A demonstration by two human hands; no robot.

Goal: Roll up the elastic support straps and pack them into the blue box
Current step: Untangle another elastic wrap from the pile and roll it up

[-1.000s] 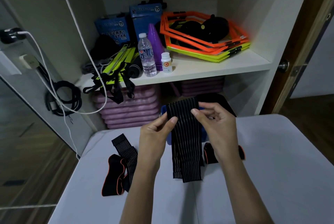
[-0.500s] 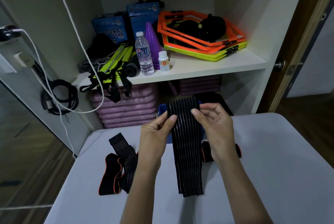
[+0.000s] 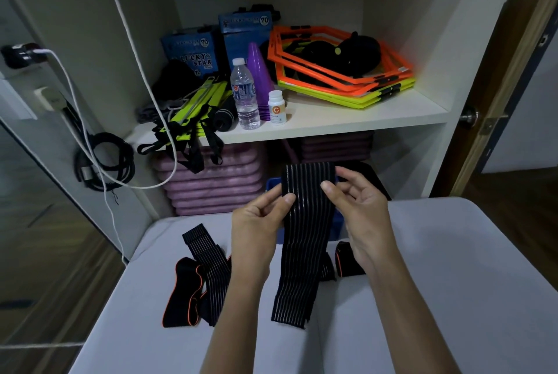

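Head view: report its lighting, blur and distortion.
Head view: dim, bluish light, brightest on the shelf; wide-angle bending bows the cupboard sides; the striped strap and both hands, left and right, look sharp, no motion blur; floor corners fall dark.

Left hand [image 3: 259,219] and right hand [image 3: 359,210] pinching the top of a black striped strap [image 3: 299,252], its end on the white tabletop [image 3: 453,283], blue box [image 3: 273,184] behind, more straps [image 3: 205,255] at left, shelf [image 3: 347,119] with bottle [image 3: 244,92] and orange hoops [image 3: 338,62]
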